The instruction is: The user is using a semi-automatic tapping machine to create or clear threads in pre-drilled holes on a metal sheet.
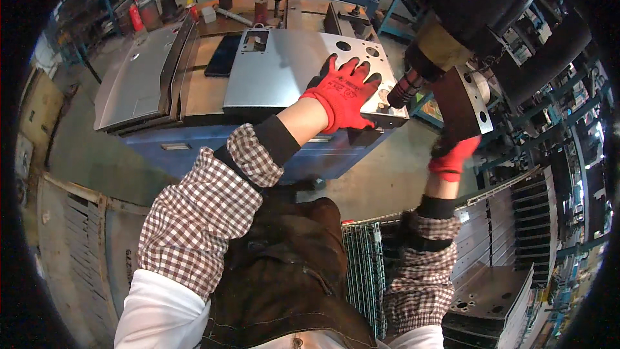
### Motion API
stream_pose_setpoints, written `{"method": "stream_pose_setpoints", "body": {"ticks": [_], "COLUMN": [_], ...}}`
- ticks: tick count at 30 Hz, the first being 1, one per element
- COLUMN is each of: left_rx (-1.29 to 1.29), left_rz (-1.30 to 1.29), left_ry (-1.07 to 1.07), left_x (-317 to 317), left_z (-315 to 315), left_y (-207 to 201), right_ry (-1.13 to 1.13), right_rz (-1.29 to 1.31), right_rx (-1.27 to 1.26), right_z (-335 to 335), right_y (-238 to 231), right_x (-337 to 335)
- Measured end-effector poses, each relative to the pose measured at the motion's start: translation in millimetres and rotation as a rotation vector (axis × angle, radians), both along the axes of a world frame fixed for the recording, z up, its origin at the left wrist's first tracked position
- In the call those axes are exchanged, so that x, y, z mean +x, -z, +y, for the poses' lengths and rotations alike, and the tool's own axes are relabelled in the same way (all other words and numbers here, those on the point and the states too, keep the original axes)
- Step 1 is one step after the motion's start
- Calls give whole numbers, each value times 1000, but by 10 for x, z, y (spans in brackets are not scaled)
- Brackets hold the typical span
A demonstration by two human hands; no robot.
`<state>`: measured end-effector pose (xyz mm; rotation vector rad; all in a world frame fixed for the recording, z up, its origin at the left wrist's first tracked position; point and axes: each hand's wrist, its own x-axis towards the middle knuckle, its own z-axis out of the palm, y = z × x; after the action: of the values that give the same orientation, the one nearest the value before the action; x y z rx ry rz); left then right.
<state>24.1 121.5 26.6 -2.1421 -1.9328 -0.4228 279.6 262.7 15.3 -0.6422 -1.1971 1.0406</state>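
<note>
My left hand (345, 94), in a red glove with dark fingertips, lies flat with its fingers spread on a silver sheet-metal panel (268, 81). Round holes and a square cut-out pierce this panel, which rests on the workbench. Just right of that hand, a dark machine spindle (407, 87) points down at the panel's right end; whether it touches cannot be made out. My right hand (455, 158), gloved alike, is raised at the right, closed at the lower end of a bent sheet-metal bracket (457, 110) with holes along its bright flange. Its fingers are partly hidden and dark.
Bent metal panels (139, 77) are stacked on the bench's left side, next to a dark flat slab (224, 56). Small tools and a red cylinder (260, 11) stand behind. The machine head (471, 0) overhangs from the upper right. A wire basket (365, 258) stands low beside me.
</note>
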Motion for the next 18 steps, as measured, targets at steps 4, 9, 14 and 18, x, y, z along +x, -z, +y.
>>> {"method": "stream_pose_setpoints", "body": {"ticks": [4,9,14,18], "left_rx": [-2,-9,-14,-14], "left_rz": [-5,-2,3,1], "left_ry": [4,10,11,11], "left_x": [8,22,31,45], "left_z": [4,1,15,-15], "left_y": [-17,-27,-15,-56], "right_ry": [41,115,275,289], "right_rz": [-25,-159,-300,-179], "right_rx": [436,741,925,795], "right_z": [-431,-847,-761,-639], "right_y": [-1056,-1720,-1747,-1789], "right_x": [94,-35,-172,-129]}}
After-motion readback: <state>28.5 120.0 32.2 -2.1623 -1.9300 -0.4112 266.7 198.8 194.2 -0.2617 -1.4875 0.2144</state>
